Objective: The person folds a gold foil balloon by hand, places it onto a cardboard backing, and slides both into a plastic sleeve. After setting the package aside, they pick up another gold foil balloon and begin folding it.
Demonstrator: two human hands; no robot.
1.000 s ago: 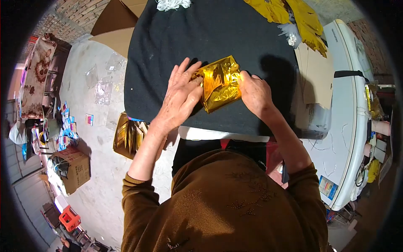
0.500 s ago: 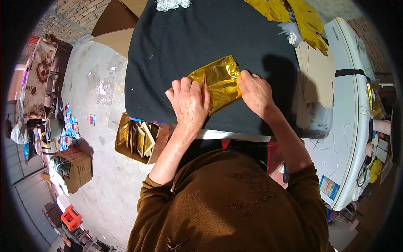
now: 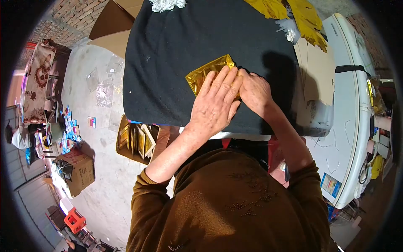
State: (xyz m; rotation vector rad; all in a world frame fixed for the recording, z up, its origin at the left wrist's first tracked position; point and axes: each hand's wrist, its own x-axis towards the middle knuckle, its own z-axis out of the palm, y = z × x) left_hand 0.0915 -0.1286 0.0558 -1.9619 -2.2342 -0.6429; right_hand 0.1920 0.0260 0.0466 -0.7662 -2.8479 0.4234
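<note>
The gold foil packet [image 3: 200,76] is laid flat on the black-clothed worktop [image 3: 168,46], near its front edge and right of its middle. Most of it is covered by the left hand [image 3: 215,105], which is laid palm down on it with the forearm slanting in from the lower left. The grip of this hand is closed on nothing: the fingers [image 3: 222,82] are stretched out flat and side by side, pointed away from the body and a little to the right. Only the packet's left end and far corner are left uncovered, out beyond those fingers.

The right hand [image 3: 254,90] is set at the packet's right edge, touching the side of the left hand. Its fingertips are hidden behind the left fingers, so it cannot be told whether its grip is pinched on the foil or only pressed against it.

The packet's long axis seems to run slantwise, from near left to far right, though much of it is hidden. The packet is thus found directly beneath the left hand and just left of the right.

Loose gold foil sheets [image 3: 304,19] are seen at the worktop's far right corner, well apart from the hands, and a cardboard box [image 3: 134,140] of gold packets is stood on the floor below the front edge
</note>
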